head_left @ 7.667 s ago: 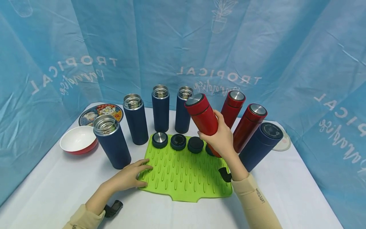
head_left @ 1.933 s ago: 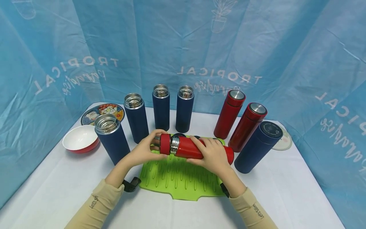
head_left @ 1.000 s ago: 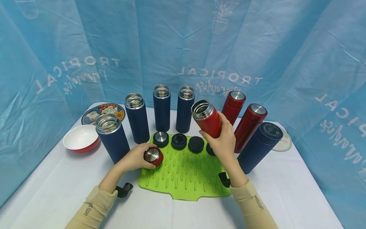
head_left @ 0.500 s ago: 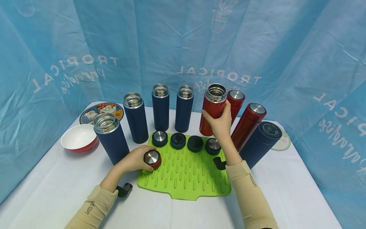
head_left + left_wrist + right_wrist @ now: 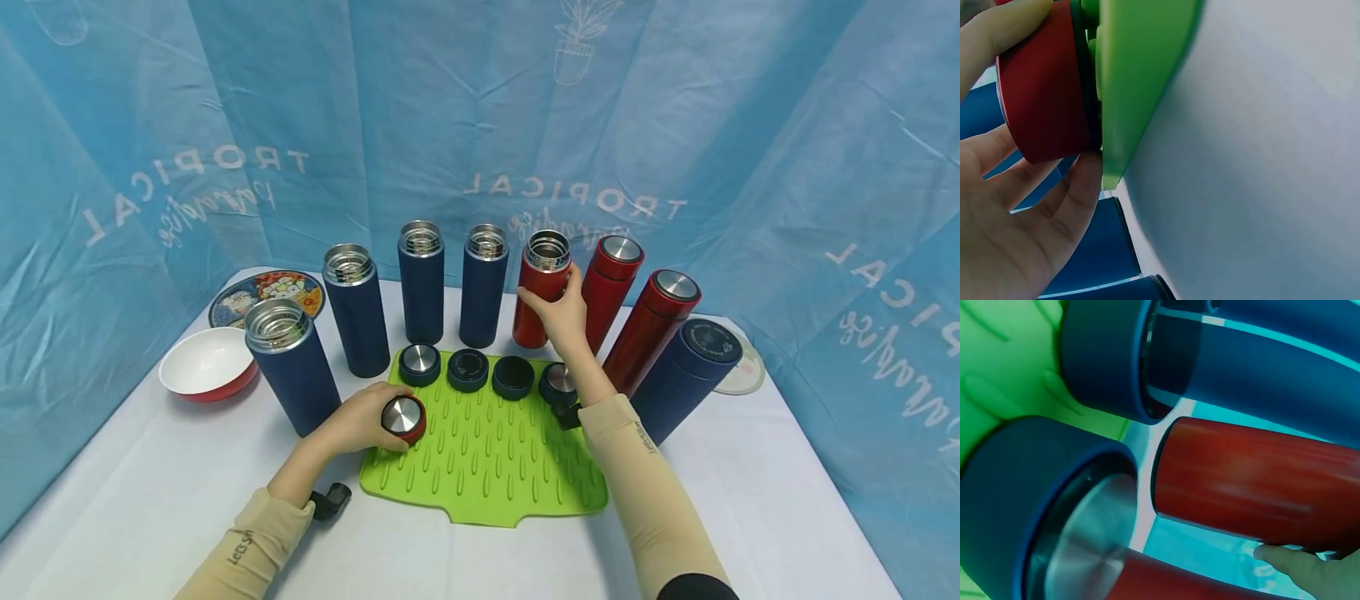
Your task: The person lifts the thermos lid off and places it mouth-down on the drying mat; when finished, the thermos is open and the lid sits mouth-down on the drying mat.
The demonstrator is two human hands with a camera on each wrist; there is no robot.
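Observation:
My left hand [image 5: 360,421] grips a red lid [image 5: 403,418] with a steel top, which sits at the left of a green mat [image 5: 487,471]. In the left wrist view, thumb and fingers lie around the red lid [image 5: 1044,94], its dark lower rim against the mat. My right hand [image 5: 564,318] holds a lidless red thermos bottle [image 5: 538,287] by its upper part. The red bottle [image 5: 1241,481] stands upright on the white table behind the mat, right of the lidless blue bottles [image 5: 483,292].
Several blue lids [image 5: 468,371] line the mat's back edge. Two capped red bottles [image 5: 651,333] and a capped blue bottle [image 5: 686,375] stand at right. At left are a blue bottle [image 5: 292,367], a red-and-white bowl [image 5: 208,362] and a patterned plate [image 5: 266,298].
The red bottle was capped and lifted; both hands took its lid off. My left hand brought the lid down onto the mat, while my right carried the bottle back beside the blue ones.

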